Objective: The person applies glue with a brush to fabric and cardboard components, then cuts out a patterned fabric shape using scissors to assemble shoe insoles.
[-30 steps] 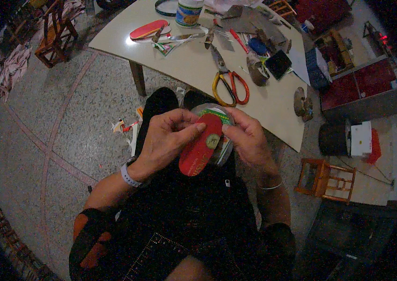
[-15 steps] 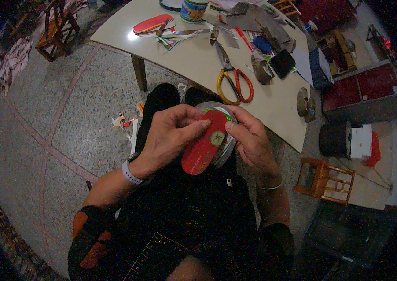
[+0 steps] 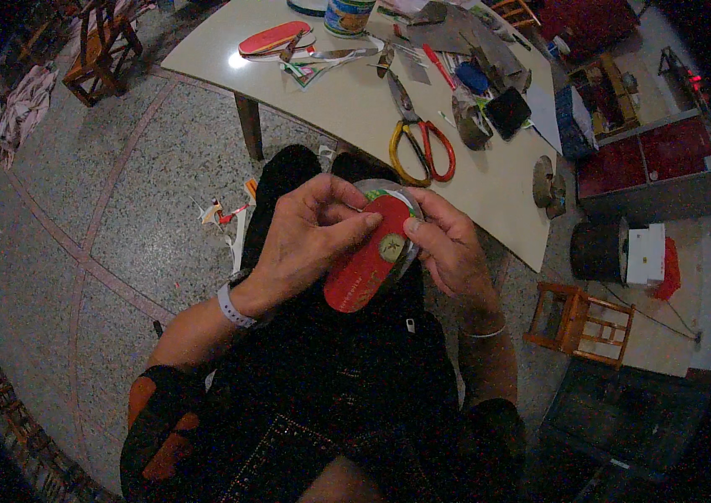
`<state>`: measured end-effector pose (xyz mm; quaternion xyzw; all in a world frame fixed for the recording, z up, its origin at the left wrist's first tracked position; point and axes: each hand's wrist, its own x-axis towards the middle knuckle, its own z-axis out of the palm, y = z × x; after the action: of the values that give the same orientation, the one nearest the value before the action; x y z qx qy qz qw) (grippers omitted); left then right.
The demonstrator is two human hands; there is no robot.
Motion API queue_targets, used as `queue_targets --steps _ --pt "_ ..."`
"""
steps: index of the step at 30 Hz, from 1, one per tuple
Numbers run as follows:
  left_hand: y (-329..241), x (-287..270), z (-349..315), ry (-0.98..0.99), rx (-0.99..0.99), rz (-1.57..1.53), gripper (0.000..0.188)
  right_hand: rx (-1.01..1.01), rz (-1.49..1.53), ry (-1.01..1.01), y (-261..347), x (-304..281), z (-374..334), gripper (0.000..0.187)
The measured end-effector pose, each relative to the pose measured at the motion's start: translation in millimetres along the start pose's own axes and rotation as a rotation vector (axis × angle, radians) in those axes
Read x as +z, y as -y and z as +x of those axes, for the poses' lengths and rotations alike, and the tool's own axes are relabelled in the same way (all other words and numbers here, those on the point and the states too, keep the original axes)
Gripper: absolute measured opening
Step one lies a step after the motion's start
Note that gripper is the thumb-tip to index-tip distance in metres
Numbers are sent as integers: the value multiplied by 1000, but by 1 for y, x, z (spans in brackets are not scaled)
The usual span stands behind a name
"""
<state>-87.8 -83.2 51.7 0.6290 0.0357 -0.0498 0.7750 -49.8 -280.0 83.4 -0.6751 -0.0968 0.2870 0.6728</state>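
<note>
Over my lap I hold a red sole-shaped piece (image 3: 351, 281) with a round greenish emblem, stacked on grey, white and green layers (image 3: 412, 251). My left hand (image 3: 309, 230) pinches its upper left edge, the thumb lying on the red face. On the other side my right hand (image 3: 454, 251) grips the rim with thumb on top and fingers beneath, partly hidden. Scissors (image 3: 410, 138) with one yellow and one red handle lie on the table beyond my hands. A similar red sole-shaped piece (image 3: 267, 39) rests at the table's far left.
The pale table (image 3: 330, 92) carries a can (image 3: 347, 17), a red pen (image 3: 439, 65), a dark phone-like slab (image 3: 506, 113) and several scraps. Cut scraps (image 3: 225, 216) litter the floor at left. Right of the table stand a small wooden chair (image 3: 578, 323) and a red-doored cabinet (image 3: 645, 159).
My left fingers have shifted slightly at the edge of the stack, and the stack has tilted a little. Both hands keep their hold.
</note>
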Motion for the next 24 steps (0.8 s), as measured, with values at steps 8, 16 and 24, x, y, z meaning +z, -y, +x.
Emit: queue_targets --steps 8,16,24 --pt "-4 -1 0 9 28 -38 34 -22 -30 16 -1 -2 -1 44" --pt "-6 0 0 6 -7 7 36 -14 -45 15 -3 -3 -1 42" --pt "5 0 1 -1 21 -86 39 -42 -78 34 -9 -8 0 39"
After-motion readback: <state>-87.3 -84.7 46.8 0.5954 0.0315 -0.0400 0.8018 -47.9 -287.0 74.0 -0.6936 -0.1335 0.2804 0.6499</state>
